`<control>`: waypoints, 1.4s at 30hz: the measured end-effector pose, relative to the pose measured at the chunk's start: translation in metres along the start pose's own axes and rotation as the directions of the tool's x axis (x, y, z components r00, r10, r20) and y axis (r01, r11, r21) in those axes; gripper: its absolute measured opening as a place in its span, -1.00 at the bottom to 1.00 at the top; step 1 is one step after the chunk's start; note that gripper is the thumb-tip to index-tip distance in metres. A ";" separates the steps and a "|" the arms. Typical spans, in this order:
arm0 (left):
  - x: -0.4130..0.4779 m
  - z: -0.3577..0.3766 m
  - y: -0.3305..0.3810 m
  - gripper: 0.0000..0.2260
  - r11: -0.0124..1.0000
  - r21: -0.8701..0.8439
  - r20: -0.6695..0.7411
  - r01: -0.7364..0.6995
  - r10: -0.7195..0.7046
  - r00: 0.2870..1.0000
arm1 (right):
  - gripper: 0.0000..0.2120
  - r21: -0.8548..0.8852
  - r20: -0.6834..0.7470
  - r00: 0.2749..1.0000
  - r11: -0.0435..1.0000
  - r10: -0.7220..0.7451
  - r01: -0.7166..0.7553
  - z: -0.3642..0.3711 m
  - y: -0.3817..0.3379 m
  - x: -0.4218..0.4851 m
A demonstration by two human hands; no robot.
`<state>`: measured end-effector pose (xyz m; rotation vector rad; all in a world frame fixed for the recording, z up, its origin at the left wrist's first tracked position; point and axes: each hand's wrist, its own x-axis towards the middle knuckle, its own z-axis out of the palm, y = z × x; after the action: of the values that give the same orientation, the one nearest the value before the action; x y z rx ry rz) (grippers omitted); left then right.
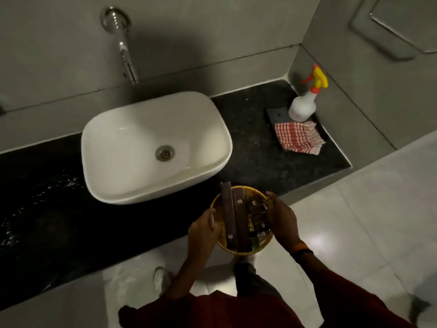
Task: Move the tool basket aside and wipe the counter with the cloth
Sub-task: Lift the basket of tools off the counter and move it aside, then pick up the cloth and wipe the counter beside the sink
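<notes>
A round yellow woven basket (246, 194) filled with dark brown boxes and small packets is held over the front edge of the black counter (255, 162), right of the sink. My left hand (204, 229) grips its left rim and my right hand (281, 220) grips its right rim. A red-and-white checked cloth (298, 138) lies folded on the counter at the far right, well away from both hands.
A white vessel sink (151, 147) sits mid-counter under a wall-mounted chrome tap (124, 47). A white spray bottle (303, 105) with yellow-red trigger stands on a dark tray (276, 114) in the right corner. Water droplets (47, 192) speckle the left counter. Pale floor tiles (354, 221) lie below.
</notes>
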<state>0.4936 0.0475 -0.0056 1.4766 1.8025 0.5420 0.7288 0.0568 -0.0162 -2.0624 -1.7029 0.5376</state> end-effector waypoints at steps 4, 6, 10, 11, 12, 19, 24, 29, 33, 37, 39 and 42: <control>0.034 0.032 0.049 -0.69 1.000 0.029 0.011 -0.010 0.010 1.000 | -0.66 0.113 -0.019 0.998 0.992 0.065 -0.063 -0.030 0.026 0.050; 0.053 0.044 0.065 -0.67 0.999 0.031 0.017 -0.016 0.016 1.000 | -0.60 0.161 -0.004 0.998 0.985 0.069 -0.067 -0.040 0.034 0.073; 0.086 0.063 0.087 -0.69 0.999 -0.049 0.016 0.002 -0.002 1.000 | -0.71 0.110 0.061 0.998 0.993 0.033 -0.039 -0.052 0.052 0.122; 0.092 0.066 0.093 -0.69 0.998 -0.059 -0.002 0.007 -0.007 1.000 | -0.73 0.091 0.072 0.997 0.996 0.014 -0.020 -0.053 0.054 0.133; 0.097 0.067 0.099 -0.68 0.998 -0.066 -0.015 0.017 -0.018 1.000 | -0.73 0.073 0.083 0.997 0.997 -0.008 0.002 -0.054 0.055 0.144; 0.138 0.079 0.101 -0.70 0.999 -0.037 -0.091 0.023 -0.026 0.996 | -0.78 0.105 0.181 0.981 0.994 -0.062 0.043 -0.061 0.051 0.196; 0.149 0.079 0.110 -0.73 1.000 -0.013 -0.119 0.010 -0.011 0.993 | -0.68 0.136 0.266 0.963 0.991 -0.040 0.004 -0.063 0.052 0.214; 0.117 0.093 0.143 -0.64 0.973 0.229 -0.299 -0.013 0.083 0.951 | -0.74 0.194 0.170 0.985 0.981 -0.018 -0.015 -0.076 0.066 0.218; 0.109 0.123 0.178 -0.53 0.908 0.364 -0.300 -0.207 0.325 0.897 | -0.75 0.141 0.004 1.000 0.990 0.006 -0.007 -0.090 0.095 0.232; 0.161 0.155 0.227 -0.63 0.848 0.301 -0.081 -0.437 0.479 0.874 | -0.60 0.128 0.016 0.999 0.991 0.045 -0.046 -0.103 0.125 0.261; 0.194 0.171 0.247 -0.65 0.856 0.233 0.073 -0.462 0.458 0.886 | -0.55 0.137 0.035 0.999 0.990 0.034 -0.039 -0.103 0.140 0.275; 0.252 0.199 0.269 -0.68 0.913 0.238 0.282 -0.332 0.262 0.923 | -0.45 0.134 0.198 0.975 0.982 0.104 -0.132 -0.102 0.148 0.296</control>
<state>0.8011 0.3324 -0.0092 1.9447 1.5120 0.2367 0.9584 0.3156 -0.0198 -2.0714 -1.5944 0.8976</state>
